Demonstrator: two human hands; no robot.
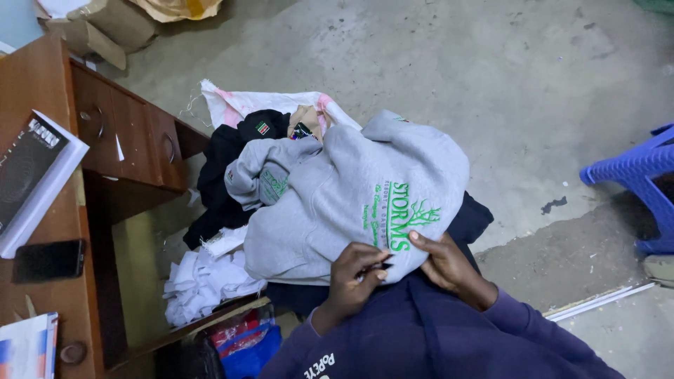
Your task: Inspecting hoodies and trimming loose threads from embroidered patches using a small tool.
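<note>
A grey sweatshirt [351, 189] with a green printed design lies bunched on a heap of clothes in front of me. My left hand [354, 277] pinches its lower edge just under the print, fingers curled on the cloth. My right hand [446, 263] grips the same edge from the right, thumb on top of the fabric. Both my sleeves are dark blue. Under the sweatshirt sit a black garment [221, 168] and a white sack [242, 105].
A wooden desk [130, 126] with drawers stands at left, carrying a book [31, 175] and a black phone [49, 260]. White cloth [200, 284] lies by the desk. A blue plastic stool [642, 186] is at right, cardboard boxes [105, 24] at the far left.
</note>
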